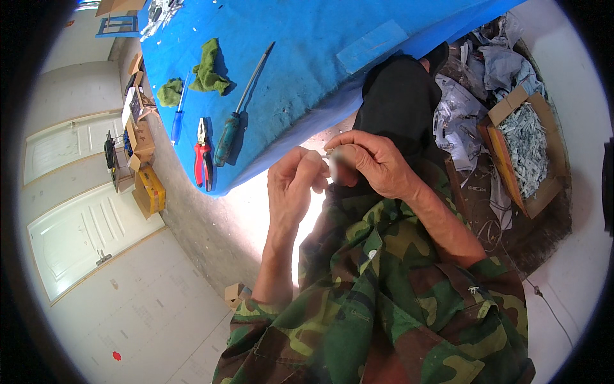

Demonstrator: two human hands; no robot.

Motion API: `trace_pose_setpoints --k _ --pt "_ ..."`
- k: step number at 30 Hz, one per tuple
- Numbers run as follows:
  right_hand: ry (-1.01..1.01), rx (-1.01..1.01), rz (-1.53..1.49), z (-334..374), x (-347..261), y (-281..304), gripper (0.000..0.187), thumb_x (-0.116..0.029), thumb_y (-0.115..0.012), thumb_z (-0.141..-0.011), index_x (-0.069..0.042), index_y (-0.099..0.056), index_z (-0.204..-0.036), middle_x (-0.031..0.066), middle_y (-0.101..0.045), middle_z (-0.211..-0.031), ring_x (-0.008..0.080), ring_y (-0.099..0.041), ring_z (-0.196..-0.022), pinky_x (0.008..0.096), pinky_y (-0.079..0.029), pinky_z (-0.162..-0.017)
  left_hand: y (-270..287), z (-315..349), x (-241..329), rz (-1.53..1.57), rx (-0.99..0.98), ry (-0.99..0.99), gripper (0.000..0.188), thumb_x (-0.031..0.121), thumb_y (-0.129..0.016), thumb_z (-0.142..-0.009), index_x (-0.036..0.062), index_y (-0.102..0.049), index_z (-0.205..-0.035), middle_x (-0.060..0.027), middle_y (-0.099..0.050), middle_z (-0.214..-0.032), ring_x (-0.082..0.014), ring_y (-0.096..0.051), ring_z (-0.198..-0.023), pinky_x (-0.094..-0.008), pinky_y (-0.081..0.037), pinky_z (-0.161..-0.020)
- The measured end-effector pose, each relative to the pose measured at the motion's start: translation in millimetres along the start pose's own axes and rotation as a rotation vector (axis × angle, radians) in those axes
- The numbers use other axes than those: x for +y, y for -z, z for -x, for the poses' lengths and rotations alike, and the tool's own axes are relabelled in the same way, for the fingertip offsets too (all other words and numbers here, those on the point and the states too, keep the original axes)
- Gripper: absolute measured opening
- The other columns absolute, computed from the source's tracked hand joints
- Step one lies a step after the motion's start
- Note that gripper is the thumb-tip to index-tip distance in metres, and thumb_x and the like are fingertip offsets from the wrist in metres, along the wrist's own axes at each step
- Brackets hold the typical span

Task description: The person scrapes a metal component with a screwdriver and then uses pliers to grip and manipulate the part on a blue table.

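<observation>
My left hand and my right hand meet above my lap, just off the edge of the blue-covered table. Both are closed, thumbs pressed against bent fingers. Between the fingertips is something small; a blur there hides its kind. Nearest on the table lie combination pliers with red and black grips, jaws pointing away. Beside them rests a long screwdriver with a dark green handle. A thinner screwdriver with a blue handle lies farther left.
Two green cloths, one larger and one crumpled, lie behind the tools. To my right stands an open cardboard box full of small pale strips, beside plastic bags. More boxes line the left wall near white doors.
</observation>
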State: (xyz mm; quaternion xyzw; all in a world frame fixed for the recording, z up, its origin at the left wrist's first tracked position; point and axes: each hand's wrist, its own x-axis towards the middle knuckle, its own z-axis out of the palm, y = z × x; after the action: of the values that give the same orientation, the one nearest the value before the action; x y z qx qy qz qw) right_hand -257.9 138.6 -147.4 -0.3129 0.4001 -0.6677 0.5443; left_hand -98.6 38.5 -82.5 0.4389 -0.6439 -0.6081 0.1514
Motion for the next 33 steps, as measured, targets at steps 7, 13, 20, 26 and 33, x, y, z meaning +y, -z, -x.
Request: trace_pose_setpoints --k 7,13,20,26,33 --pt "-0.117 0.016 -0.106 1 -1 3 0.032 -0.029 -0.053 -0.112 0.001 -0.065 -0.110 0.0018 -0.064 -0.076 0.0072 -0.057 -0.061 0.0227 -0.047 -0.053 -3 -6 -11 0.330 -0.072 0.083 0.032 0.024 -0.055 -0.106 0.0031 -0.061 -0.083 -0.0104 -0.067 -0.077 -0.0151 -0.058 -0.062 -0.0289 -0.047 -0.057" --pt "-0.212 -0.001 -0.065 0 -5 7 0.036 -0.032 -0.050 -0.113 0.001 -0.064 -0.109 0.0032 -0.061 -0.070 0.0081 -0.053 -0.053 0.0239 -0.044 -0.049 -6 -8 -19 0.264 -0.061 0.041 0.029 0.025 -0.055 -0.108 0.0039 -0.063 -0.090 -0.0093 -0.068 -0.080 -0.0136 -0.060 -0.065 -0.0274 -0.048 -0.058" --pt "-0.234 -0.007 -0.088 -1 -12 7 0.035 -0.030 -0.048 -0.112 -0.003 -0.060 -0.092 -0.0007 -0.053 -0.062 0.0068 -0.045 -0.047 0.0244 -0.036 -0.043 -13 -7 -12 0.134 -0.014 -0.082 0.028 0.028 -0.062 -0.108 0.0019 -0.068 -0.100 -0.0046 -0.069 -0.083 -0.0092 -0.061 -0.068 -0.0244 -0.049 -0.060" --pt "-0.288 -0.093 -0.076 -3 -14 15 0.042 -0.037 -0.045 -0.113 -0.003 -0.063 -0.096 -0.0005 -0.052 -0.062 0.0064 -0.045 -0.046 0.0235 -0.036 -0.042 -12 -6 -15 0.081 0.007 -0.164 0.026 0.026 -0.064 -0.107 0.0015 -0.070 -0.102 -0.0027 -0.069 -0.082 -0.0070 -0.059 -0.068 -0.0226 -0.047 -0.059" --pt "-0.340 -0.056 -0.109 -4 -8 14 0.047 -0.043 -0.045 -0.114 -0.003 -0.065 -0.099 -0.0007 -0.053 -0.063 0.0068 -0.046 -0.047 0.0229 -0.037 -0.042 -15 -6 -15 -0.026 0.113 -0.199 0.028 0.028 -0.065 -0.107 0.0014 -0.070 -0.100 -0.0025 -0.069 -0.080 -0.0065 -0.059 -0.068 -0.0229 -0.048 -0.061"
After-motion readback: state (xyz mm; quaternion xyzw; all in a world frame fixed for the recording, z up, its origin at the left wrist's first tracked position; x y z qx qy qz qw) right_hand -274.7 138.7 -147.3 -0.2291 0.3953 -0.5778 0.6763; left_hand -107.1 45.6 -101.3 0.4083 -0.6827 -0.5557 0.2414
